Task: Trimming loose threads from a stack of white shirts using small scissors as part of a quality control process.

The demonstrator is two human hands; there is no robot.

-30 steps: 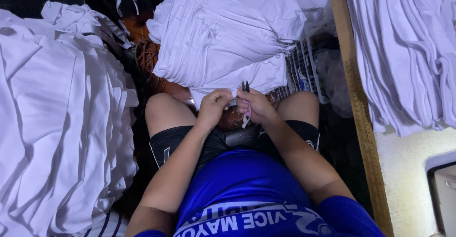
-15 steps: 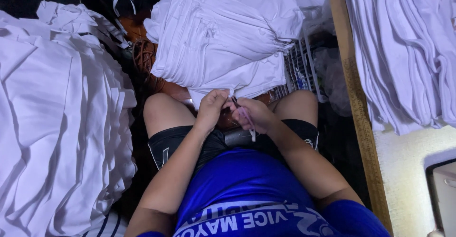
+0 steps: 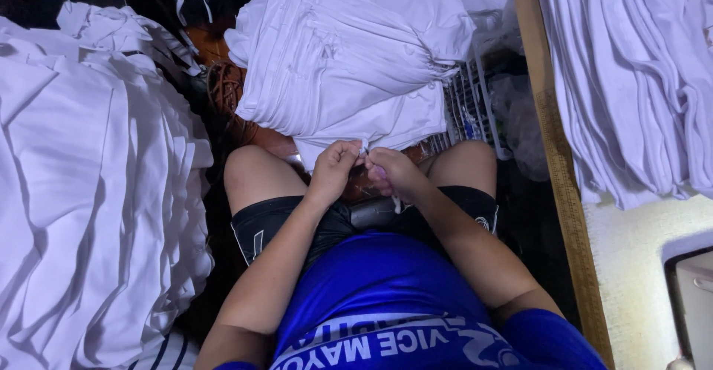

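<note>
White garment (image 3: pixel 371 129), the lowest piece hanging off the folded stack (image 3: pixel 349 51), lies directly far of the knees, its near edge drooping toward the lap. Left hand (image 3: pixel 334 169) pinches that near edge between thumb and curled fingers, pressed together on the cloth. Right hand (image 3: pixel 394 173) sits just beside the left hand, touching it, fingers curled closed around a small pale object; what that object is cannot be told. The pinched edge sits at the fingertips of both hands, between the two knees, with the rest of the garment extending far from the grip and under the stack.

Containers: a wire basket (image 3: pixel 464 106) stands at the right of the stack, partly covered by it; its contents are too dark and hidden to tell. A clear plastic bag (image 3: pixel 520 118) lies just right of the basket. A brown woven basket (image 3: pixel 223 92) shows at the left of the stack, mostly hidden.

Surroundings: a large heap of white cloth (image 3: pixel 89 192) fills the left side of the scene. More white cloth (image 3: pixel 631 73) hangs over a wooden board (image 3: pixel 557 169) at the right. The person sits with bare knees apart, wearing black shorts (image 3: pixel 275 225) and a blue shirt (image 3: pixel 379 288).
</note>
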